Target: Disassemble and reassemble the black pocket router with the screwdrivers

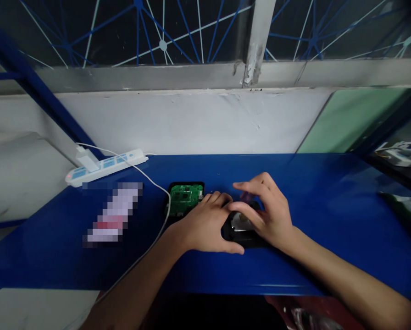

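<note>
Black case: it's right here under both hands – a black case (pixel 243 239) on the table, a silvery part (pixel 241 223) showing inside, much of it covered.
Left hand: the left hand (pixel 207 222) lies at the case's left side, fingers together, thumb spread toward the near side; whether it clamps, I can't tell.
Right hand: the right hand (pixel 269 211) arches over the case, thumb and index tips apart; whether the hidden fingers grip anything, I can't tell.
Green board: just left sits the green circuit board (pixel 185 198) in its black housing.
Trouble: a sideways push could shove the case into that board; a left-arm sweep could snag the white cable (pixel 148 176) – it crosses the housing's left side and might drag it.
Edges: the blue table (pixel 329 201) ends on the near side, below the hands.
Room: the broadest stretch runs right; leftward, cable and white power strip (pixel 105 168) crowd things.
</note>
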Demonstrator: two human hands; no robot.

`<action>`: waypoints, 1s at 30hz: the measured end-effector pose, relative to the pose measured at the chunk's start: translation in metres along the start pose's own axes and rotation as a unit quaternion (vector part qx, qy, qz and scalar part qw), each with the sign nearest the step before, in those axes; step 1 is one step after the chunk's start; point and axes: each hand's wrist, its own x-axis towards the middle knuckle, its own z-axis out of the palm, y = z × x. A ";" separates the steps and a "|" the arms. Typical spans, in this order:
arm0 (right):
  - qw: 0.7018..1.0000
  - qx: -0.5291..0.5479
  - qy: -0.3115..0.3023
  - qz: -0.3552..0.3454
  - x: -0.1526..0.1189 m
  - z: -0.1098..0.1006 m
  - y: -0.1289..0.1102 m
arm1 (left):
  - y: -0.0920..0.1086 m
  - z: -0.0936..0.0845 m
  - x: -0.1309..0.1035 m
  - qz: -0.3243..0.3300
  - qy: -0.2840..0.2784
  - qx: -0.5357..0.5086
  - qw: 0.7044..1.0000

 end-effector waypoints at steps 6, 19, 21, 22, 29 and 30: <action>0.998 0.054 -0.033 0.021 -0.002 -0.003 -0.002 | 0.002 -0.002 0.000 0.008 -0.007 0.040 0.999; 0.999 0.012 0.006 0.036 0.002 0.000 0.002 | 0.003 -0.003 0.000 -0.001 -0.006 0.045 0.999; 0.998 0.040 -0.020 0.042 0.001 -0.001 0.000 | 0.002 -0.002 0.000 0.006 -0.003 0.045 0.999; 0.997 0.055 -0.033 0.041 0.001 0.000 -0.001 | 0.002 -0.002 0.000 0.009 -0.003 0.043 0.999; 0.998 0.051 -0.025 0.033 0.002 0.003 -0.002 | 0.003 -0.003 0.001 -0.003 -0.015 0.050 0.999; 0.998 0.041 -0.015 0.037 0.002 0.003 -0.001 | 0.004 -0.003 0.001 -0.007 -0.016 0.049 0.999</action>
